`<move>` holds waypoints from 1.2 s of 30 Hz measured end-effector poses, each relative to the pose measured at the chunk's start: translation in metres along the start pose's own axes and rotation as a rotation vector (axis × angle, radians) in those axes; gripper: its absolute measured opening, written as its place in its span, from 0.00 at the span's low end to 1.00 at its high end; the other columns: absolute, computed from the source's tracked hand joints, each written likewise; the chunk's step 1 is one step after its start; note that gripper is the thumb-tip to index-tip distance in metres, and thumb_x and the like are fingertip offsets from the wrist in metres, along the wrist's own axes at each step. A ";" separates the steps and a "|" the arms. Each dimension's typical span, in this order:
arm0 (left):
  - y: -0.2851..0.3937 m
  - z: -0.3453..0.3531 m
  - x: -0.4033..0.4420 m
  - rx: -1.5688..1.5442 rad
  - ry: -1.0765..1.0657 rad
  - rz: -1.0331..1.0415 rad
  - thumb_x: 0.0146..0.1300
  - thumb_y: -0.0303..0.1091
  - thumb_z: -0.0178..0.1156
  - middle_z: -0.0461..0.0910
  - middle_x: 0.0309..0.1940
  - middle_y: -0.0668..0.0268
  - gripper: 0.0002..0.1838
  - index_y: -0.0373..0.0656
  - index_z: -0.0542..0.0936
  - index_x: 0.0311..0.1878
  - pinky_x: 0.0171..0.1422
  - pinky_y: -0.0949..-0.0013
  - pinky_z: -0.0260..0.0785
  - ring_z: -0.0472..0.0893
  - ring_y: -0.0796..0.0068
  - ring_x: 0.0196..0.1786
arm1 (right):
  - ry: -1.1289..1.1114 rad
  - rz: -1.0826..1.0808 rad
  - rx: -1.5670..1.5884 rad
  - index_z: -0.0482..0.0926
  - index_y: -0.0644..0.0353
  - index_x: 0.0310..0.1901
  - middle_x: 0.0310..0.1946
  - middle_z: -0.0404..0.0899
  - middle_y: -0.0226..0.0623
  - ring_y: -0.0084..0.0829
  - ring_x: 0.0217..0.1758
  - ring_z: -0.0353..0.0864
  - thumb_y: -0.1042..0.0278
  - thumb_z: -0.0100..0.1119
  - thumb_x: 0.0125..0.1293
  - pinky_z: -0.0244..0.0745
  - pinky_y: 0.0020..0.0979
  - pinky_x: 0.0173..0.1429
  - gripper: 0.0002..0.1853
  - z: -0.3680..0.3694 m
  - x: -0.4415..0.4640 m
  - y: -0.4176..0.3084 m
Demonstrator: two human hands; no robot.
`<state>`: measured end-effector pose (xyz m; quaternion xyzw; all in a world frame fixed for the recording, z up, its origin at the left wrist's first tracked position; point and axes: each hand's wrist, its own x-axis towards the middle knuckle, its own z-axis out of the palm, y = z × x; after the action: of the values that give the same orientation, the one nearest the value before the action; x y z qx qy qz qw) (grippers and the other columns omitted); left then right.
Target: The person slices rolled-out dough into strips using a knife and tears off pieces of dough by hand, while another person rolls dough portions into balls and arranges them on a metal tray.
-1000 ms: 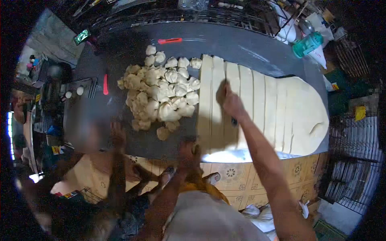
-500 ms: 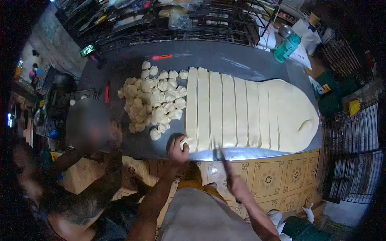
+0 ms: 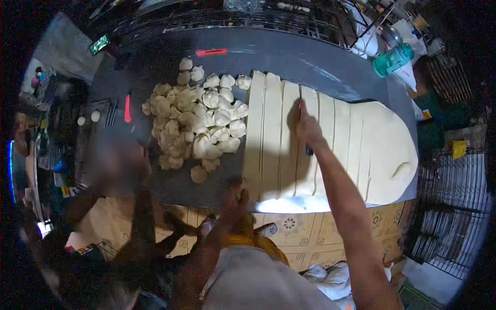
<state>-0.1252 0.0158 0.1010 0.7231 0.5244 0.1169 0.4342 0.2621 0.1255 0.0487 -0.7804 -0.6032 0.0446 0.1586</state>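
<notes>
Working at a dark table [image 3: 289,62], with another person's arm [image 3: 140,212] at far left and, beyond it, two pale round things [image 3: 95,115] beside a red tool [image 3: 127,108]. Next along, in a loose heap near the middle of the table, a pile of dough pieces [image 3: 206,116], with a second red tool [image 3: 211,52] farther back. Holding the left hand [image 3: 237,194] low, just beside the near left corner of the dough sheet [image 3: 271,134]; cannot tell, through blur and shadow, whether spread, closed or pinching dough. Farther right, gripping a knife [image 3: 309,151] in the right hand [image 3: 311,132], fingers wrapped round and one stretched forward along it, over a long cut between strips toward the far side of the sheet. Judging by that pose, dividing the sheet into strips, though impossible to tell whether opening this cut or going over it again. Calling next, most likely, for a straight, even pull toward the near edge, without dragging or skewing the soft strips on either side. At far right, no cuts in sight across the rounded end [image 3: 395,134] of the sheet; past it, a green jug [image 3: 393,60] near the back corner of the table.
</notes>
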 end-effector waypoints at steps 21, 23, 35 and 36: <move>-0.022 0.042 0.007 0.009 0.451 0.285 0.64 0.32 0.61 0.83 0.51 0.52 0.21 0.38 0.81 0.60 0.54 0.53 0.76 0.82 0.49 0.47 | -0.257 0.356 0.338 0.33 0.43 0.86 0.25 0.81 0.46 0.44 0.23 0.78 0.70 0.50 0.79 0.74 0.46 0.28 0.45 -0.134 -0.277 -0.035; -0.049 0.054 0.010 0.248 0.423 0.320 0.67 0.32 0.60 0.84 0.52 0.52 0.21 0.38 0.81 0.62 0.53 0.54 0.76 0.82 0.50 0.48 | -0.277 0.400 0.320 0.35 0.42 0.86 0.28 0.83 0.49 0.47 0.27 0.80 0.72 0.53 0.75 0.75 0.48 0.32 0.47 -0.139 -0.196 -0.018; -0.052 0.055 0.009 -0.024 0.284 0.150 0.71 0.32 0.60 0.82 0.45 0.58 0.19 0.43 0.80 0.64 0.40 0.59 0.71 0.78 0.66 0.36 | -0.177 0.071 0.058 0.46 0.61 0.83 0.37 0.86 0.55 0.51 0.30 0.82 0.66 0.51 0.73 0.77 0.48 0.33 0.41 -0.051 -0.066 0.040; -0.060 0.061 0.010 -0.102 0.291 0.097 0.70 0.32 0.60 0.83 0.42 0.58 0.19 0.44 0.81 0.63 0.38 0.59 0.70 0.78 0.65 0.32 | -0.386 0.214 0.080 0.34 0.58 0.85 0.43 0.84 0.54 0.52 0.37 0.85 0.63 0.51 0.76 0.82 0.47 0.38 0.45 -0.074 -0.108 0.018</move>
<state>-0.1223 -0.0016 0.0170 0.6998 0.5397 0.2679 0.3838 0.2687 0.0041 0.1001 -0.8101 -0.5338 0.2335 0.0652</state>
